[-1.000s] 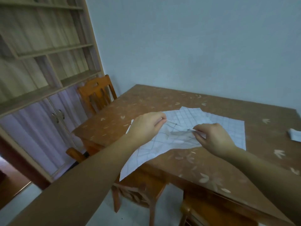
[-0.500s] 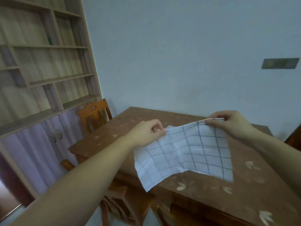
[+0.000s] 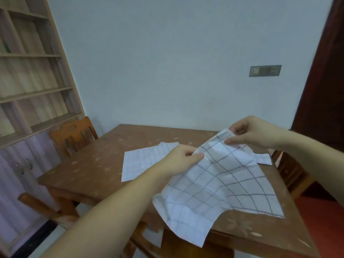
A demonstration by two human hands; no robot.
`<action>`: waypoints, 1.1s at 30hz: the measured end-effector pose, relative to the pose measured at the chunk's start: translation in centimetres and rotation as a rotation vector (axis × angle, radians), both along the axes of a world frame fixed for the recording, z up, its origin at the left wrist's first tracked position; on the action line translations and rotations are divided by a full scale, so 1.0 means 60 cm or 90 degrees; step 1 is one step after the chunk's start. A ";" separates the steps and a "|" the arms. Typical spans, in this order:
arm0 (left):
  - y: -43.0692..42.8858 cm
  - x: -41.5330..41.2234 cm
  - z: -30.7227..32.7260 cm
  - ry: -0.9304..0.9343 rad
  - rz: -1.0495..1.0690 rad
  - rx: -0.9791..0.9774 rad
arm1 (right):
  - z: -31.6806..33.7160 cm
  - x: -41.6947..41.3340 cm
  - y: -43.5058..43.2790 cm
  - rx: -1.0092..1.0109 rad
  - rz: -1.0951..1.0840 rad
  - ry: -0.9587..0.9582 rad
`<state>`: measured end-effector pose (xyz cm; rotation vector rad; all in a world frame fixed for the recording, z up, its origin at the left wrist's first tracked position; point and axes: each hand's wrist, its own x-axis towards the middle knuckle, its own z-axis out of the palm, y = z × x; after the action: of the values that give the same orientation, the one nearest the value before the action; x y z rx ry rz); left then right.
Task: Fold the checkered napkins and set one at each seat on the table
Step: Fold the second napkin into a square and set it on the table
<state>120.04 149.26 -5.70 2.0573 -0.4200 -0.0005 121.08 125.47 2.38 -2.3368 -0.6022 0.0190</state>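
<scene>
While we hold the napkin [image 3: 219,185] up at centre right of the frame, our left hand [image 3: 181,160] pinches its upper left edge and our right hand [image 3: 249,134] pinches the top corner, fingers closed on the cloth. It hangs between them over the near part of the table [image 3: 89,175], its lower edge sagging past the near table edge. We judge it light, thin and limp: it creases and droops wherever unsupported, so it is best taken at corners or along one edge and drawn taut before folding. A second napkin [image 3: 141,162] lies flat mid-table, just behind our left hand, and a small white piece [image 3: 263,159] shows right of the held cloth; what it is we cannot tell. Bare tabletop lies to the left of the flat napkin and along the far side. A chair [image 3: 72,135] stands at the table's left.
</scene>
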 end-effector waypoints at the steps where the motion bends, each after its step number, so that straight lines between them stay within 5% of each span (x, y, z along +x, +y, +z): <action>1: -0.006 -0.001 0.001 0.022 -0.004 -0.015 | 0.002 -0.002 -0.007 0.034 -0.004 0.012; 6: -0.037 -0.015 0.013 0.065 -0.026 -0.048 | 0.013 0.001 -0.005 0.055 -0.011 -0.027; 13: -0.018 -0.025 0.007 0.048 0.054 -0.180 | 0.016 -0.016 -0.055 -0.208 -0.022 0.081; 18: -0.024 -0.037 0.022 0.057 0.065 -0.185 | 0.014 -0.020 -0.056 -0.064 -0.096 0.026; 22: -0.013 -0.040 0.031 0.043 0.138 -0.227 | 0.012 -0.027 -0.074 -0.035 -0.100 0.122; 28: 0.012 -0.042 0.033 0.071 0.199 -0.286 | -0.009 -0.033 -0.060 0.412 -0.119 0.262; 33: 0.017 -0.043 0.032 0.106 0.205 -0.294 | -0.019 -0.034 -0.034 0.481 -0.170 0.196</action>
<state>117.45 150.26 -3.77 1.6312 0.0211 0.1085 119.01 123.41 1.23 -1.6122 -0.0996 0.0230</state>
